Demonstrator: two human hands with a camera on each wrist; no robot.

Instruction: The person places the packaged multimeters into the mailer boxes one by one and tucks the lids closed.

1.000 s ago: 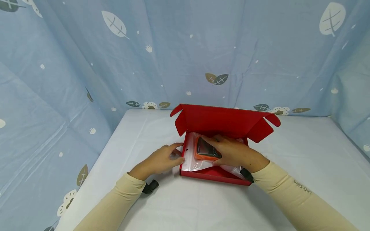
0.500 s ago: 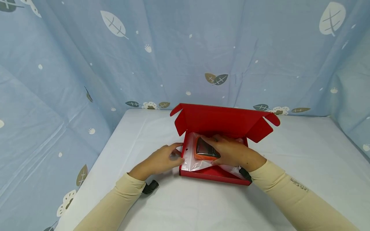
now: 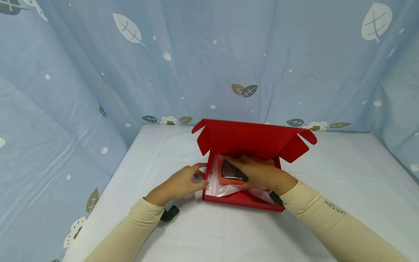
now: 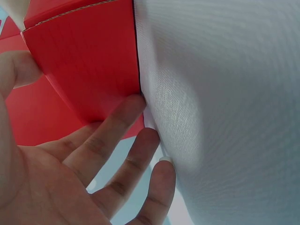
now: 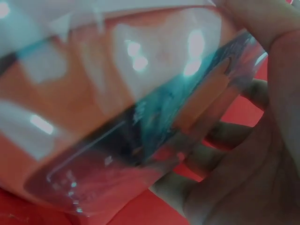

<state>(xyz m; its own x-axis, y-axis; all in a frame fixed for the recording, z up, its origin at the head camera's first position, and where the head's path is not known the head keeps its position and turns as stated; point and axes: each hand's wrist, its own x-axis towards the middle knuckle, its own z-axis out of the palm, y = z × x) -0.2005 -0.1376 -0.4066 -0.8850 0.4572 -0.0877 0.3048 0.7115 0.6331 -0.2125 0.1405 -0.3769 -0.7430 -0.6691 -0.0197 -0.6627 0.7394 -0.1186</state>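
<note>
Head view: note leaf-print curtain (image 3: 196,54) behind white table (image 3: 203,233), then red box (image 3: 243,203) with raised lid (image 3: 245,136), left hand (image 3: 180,182) against its left wall (image 4: 89,65) with fingers loosely extended, and right hand (image 3: 262,174) inside with fingers curled round orange-and-black pack (image 3: 233,172) in clear bag (image 3: 214,182), toward the box's left end. Register slight shift of pack and bag toward the near side, probably only minor repositioning within the box. Read "LetsSlim" on right sleeve (image 3: 324,214); treat pack lettering (image 3: 243,178) as illegible.
</note>
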